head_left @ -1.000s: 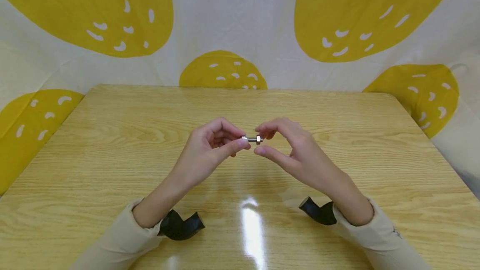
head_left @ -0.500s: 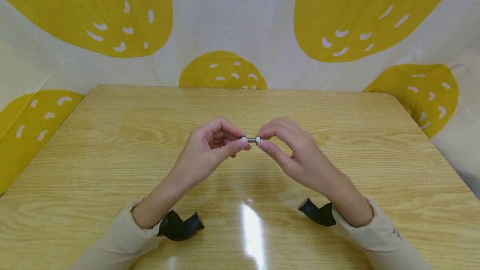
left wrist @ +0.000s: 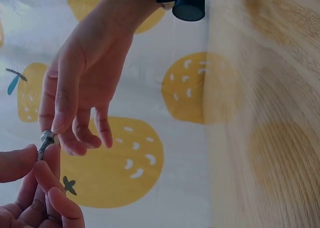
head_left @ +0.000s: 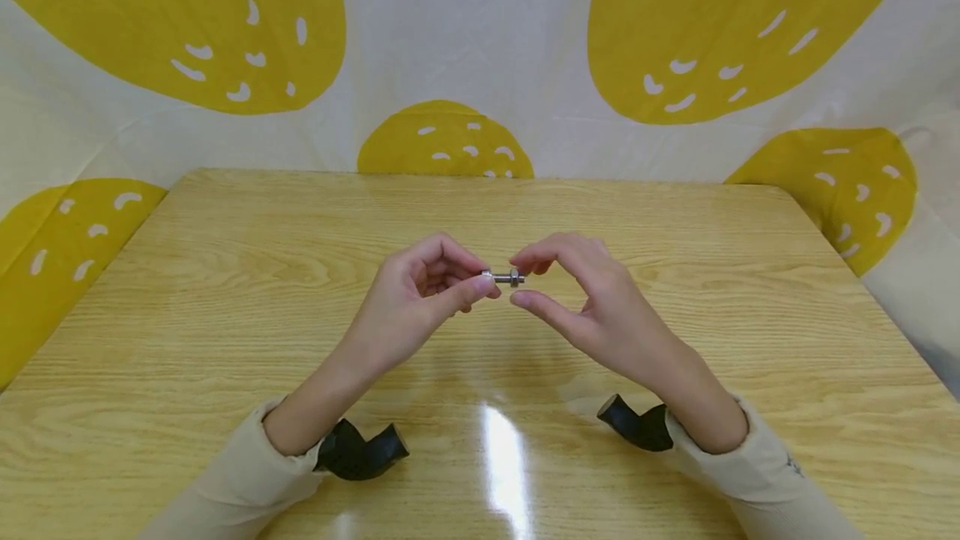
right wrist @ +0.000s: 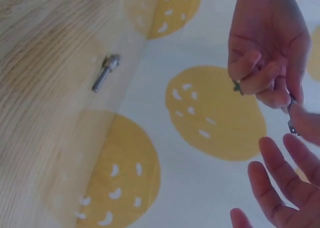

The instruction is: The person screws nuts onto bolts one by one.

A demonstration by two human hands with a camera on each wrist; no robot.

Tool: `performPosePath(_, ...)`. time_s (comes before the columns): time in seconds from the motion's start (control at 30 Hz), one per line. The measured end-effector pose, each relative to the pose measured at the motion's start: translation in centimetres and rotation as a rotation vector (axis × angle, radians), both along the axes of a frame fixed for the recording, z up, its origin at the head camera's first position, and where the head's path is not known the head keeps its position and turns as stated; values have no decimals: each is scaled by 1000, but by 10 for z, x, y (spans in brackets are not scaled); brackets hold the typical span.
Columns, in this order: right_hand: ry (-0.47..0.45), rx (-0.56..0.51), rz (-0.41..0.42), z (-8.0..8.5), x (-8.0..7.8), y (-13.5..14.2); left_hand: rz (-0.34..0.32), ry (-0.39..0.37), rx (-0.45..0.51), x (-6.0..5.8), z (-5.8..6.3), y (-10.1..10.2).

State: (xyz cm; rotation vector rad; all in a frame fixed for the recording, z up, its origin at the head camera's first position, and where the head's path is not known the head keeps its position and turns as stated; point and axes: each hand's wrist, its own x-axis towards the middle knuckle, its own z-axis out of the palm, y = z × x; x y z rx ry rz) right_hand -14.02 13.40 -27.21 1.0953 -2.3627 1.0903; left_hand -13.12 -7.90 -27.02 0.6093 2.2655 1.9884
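Note:
In the head view my left hand (head_left: 408, 298) pinches one end of a small metal bolt (head_left: 502, 279) between thumb and fingers, which partly cover that end. The bolt lies level, its free end towards the right. A hex nut (head_left: 514, 278) sits around the shank near that end, with a short tip showing beyond it. My right hand (head_left: 592, 298) is at the nut, thumb below and fingers above, with a gap on both sides. From the left wrist the threaded bolt (left wrist: 44, 147) shows between both hands. The nut (left wrist: 47, 135) is by the right fingertips.
Both hands are above a glossy wooden table (head_left: 300, 215). A second metal bolt (right wrist: 106, 73) lies on the wood in the right wrist view. Black curved wrist mounts (head_left: 363, 452) stick out under the cuffs. A white cloth with yellow fruit shapes (head_left: 465, 23) hangs behind the table.
My right fingers closed on the nut half a second ago and are apart from it again now. The nut's faces are turned differently. My left hand has kept its place.

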Motion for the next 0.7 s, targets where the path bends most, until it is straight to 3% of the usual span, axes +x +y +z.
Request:
performPosePath(0.47,46,-37,53,-6,-3,-4,-27,9,10,0,-2,0)
performPosePath(0.7,26,1,13,-6,-3,-6,-33,15,-1,1,-1,1)
